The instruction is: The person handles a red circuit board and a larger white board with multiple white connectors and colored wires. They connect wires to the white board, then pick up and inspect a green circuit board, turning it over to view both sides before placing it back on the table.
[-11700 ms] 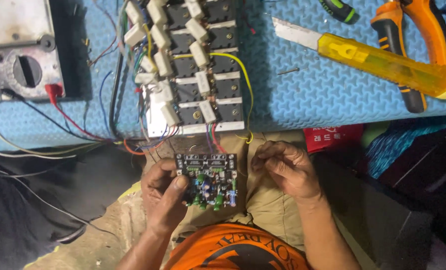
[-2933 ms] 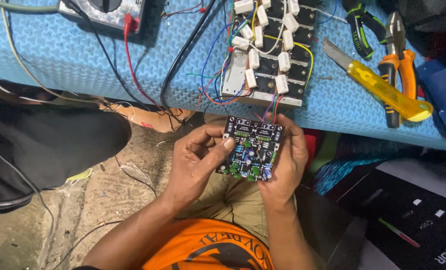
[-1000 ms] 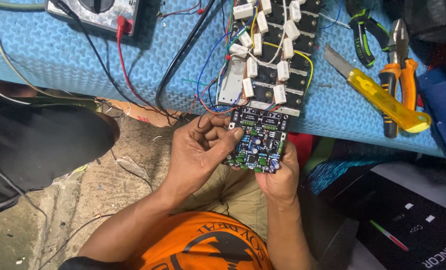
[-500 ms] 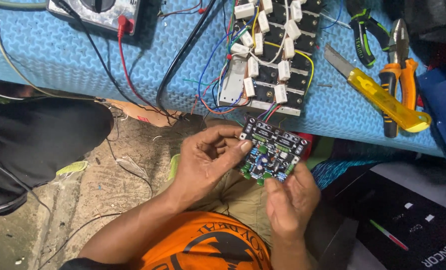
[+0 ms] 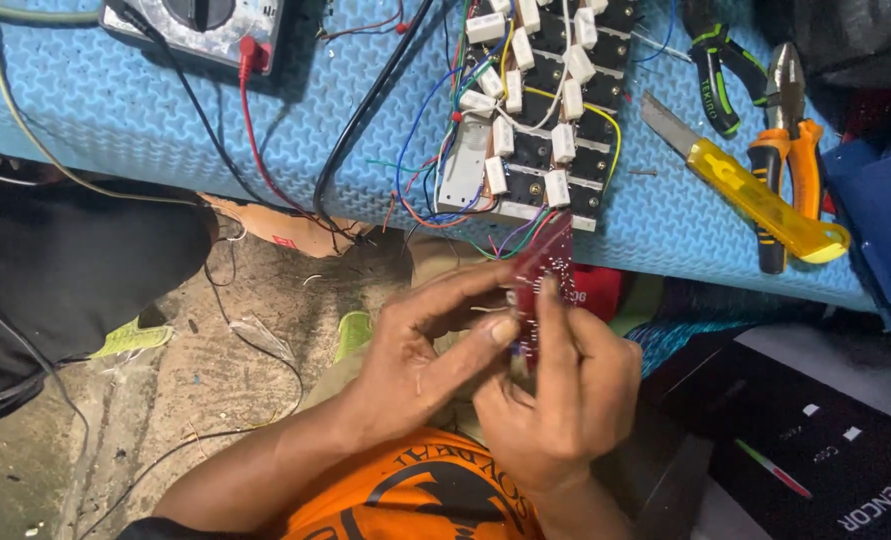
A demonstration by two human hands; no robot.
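Observation:
A small circuit board is held on edge between both hands, its reddish underside turned toward me. Coloured wires run from its top edge up to a larger black board with white block resistors on the blue mat. My left hand grips the small board's left side with thumb and fingers. From below, my right hand holds the board, its index finger lying up along the red face.
A blue foam mat covers the bench. On it lie a multimeter with a red lead, a yellow utility knife, orange-handled pliers and green-handled cutters. Loose wires trail over the dirt floor.
The small board has been turned over: its green component side showed half a second ago, now the red underside faces me. My right hand has moved up onto that face.

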